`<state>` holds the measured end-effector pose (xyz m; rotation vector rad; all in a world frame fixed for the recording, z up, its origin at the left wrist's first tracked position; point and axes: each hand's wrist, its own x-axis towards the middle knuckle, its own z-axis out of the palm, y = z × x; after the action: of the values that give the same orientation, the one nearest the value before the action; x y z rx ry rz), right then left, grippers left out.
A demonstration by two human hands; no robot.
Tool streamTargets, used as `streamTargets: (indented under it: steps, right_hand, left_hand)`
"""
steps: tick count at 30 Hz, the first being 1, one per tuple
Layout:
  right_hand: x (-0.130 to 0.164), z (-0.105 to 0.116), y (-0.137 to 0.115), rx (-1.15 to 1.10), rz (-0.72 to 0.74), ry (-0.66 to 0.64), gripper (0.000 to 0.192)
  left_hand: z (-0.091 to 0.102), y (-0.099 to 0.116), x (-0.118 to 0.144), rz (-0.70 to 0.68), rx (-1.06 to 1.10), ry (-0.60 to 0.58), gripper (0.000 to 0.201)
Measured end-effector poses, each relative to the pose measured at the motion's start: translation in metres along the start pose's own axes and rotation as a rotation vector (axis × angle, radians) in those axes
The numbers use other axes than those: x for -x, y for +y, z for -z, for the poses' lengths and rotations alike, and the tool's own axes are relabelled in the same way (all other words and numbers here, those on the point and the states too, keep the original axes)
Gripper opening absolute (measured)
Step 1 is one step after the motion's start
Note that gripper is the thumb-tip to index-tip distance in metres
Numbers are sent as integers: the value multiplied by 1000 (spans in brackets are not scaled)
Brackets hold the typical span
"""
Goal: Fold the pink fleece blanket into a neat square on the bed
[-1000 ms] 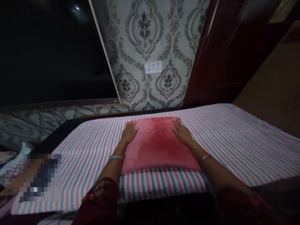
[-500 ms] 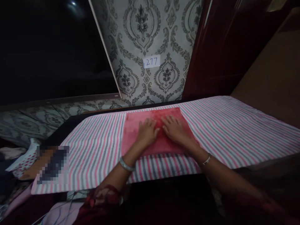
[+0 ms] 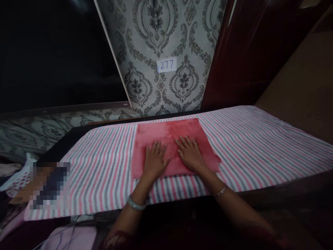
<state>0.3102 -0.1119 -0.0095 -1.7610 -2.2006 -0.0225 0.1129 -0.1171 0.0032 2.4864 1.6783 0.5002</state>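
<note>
Both hands flat on red cloth, frame centre.
Left hand (image 3: 154, 160) and right hand (image 3: 190, 154) lie side by side, fingers spread, palms pressing the folded red cloth (image 3: 170, 133) on the striped surface (image 3: 260, 146).

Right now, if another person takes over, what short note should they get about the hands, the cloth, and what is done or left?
Left hand: open, flat on the red cloth, near its front edge.
Right hand: open, flat beside it, fingers spread.
The cloth lies folded in a rectangle on the striped sheet, below the paper label 277.
Done: cloth folded and lying flat.
Left: probably only a last smoothing; one corner sticks out at the right.
</note>
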Motion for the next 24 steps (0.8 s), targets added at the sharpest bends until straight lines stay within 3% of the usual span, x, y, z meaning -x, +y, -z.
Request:
streamTargets:
  steps: [7,13,16,19,24]
  right_hand:
    - [1,-3,1,-37,3,8,54]
    - [1,-1,4,-68,3,-13,53]
    - [-1,5,10,-127,5,-39,53]
    - [-2,17,13,-177,27,-13,54]
    - [-3,32,2,-187,315,-88,56]
  left_hand:
    - [13,-63,39,236,-68,89,58]
    - [21,-81,50,280,5,34,57]
    - [34,-79,44,293,32,42,53]
    - [48,-65,24,194,158,114,45]
    - [50,-25,-52,-105,519,-6,36]
